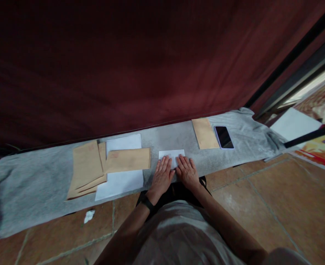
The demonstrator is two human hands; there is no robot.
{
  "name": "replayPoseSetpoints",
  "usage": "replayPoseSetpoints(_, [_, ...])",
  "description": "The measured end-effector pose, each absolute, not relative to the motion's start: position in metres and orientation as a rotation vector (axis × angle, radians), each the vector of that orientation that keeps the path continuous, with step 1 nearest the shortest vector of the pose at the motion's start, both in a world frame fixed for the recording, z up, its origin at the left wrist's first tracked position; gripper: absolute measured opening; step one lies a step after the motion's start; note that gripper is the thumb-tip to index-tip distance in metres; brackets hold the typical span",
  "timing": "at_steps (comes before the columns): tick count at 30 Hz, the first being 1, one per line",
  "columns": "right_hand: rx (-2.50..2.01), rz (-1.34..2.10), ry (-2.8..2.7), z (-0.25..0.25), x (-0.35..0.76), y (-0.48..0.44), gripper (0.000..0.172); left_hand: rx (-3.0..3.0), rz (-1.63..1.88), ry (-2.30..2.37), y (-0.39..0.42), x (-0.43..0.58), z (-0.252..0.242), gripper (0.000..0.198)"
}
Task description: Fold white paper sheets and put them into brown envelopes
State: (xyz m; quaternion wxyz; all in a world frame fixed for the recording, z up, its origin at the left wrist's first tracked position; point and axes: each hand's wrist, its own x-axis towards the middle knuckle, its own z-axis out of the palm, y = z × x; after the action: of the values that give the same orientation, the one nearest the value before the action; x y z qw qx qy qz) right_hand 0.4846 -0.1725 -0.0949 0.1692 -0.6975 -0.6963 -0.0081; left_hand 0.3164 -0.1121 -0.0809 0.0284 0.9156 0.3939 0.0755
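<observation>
My left hand (162, 176) and my right hand (188, 171) lie flat side by side, fingers stretched out, pressing on a small folded white paper (171, 154) on a grey cloth (35, 184). Both hands cover the paper's near half. A dark band sits on my left wrist. Left of my hands a brown envelope (128, 160) lies across a stack of white sheets (120, 181).
Several more brown envelopes (86, 167) lie fanned at the left. Another brown envelope (204, 133) and a black phone (223, 137) lie to the right. A dark red curtain hangs behind. A scrap of white paper (89, 216) lies on the tiled floor.
</observation>
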Motion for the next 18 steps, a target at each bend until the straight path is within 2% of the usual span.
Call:
replayPoseSetpoints(11, [-1.851, 0.088, -2.078, -0.088, 0.466, -0.177, 0.053, 2.83, 0.152, 1.14, -0.119, 0.314, -0.082, 0.059])
replayPoseSetpoints(18, [-1.894, 0.043, -2.072, -0.094, 0.479, -0.191, 0.057, 2.803, 0.204, 1.146, -0.123, 0.307, -0.081, 0.06])
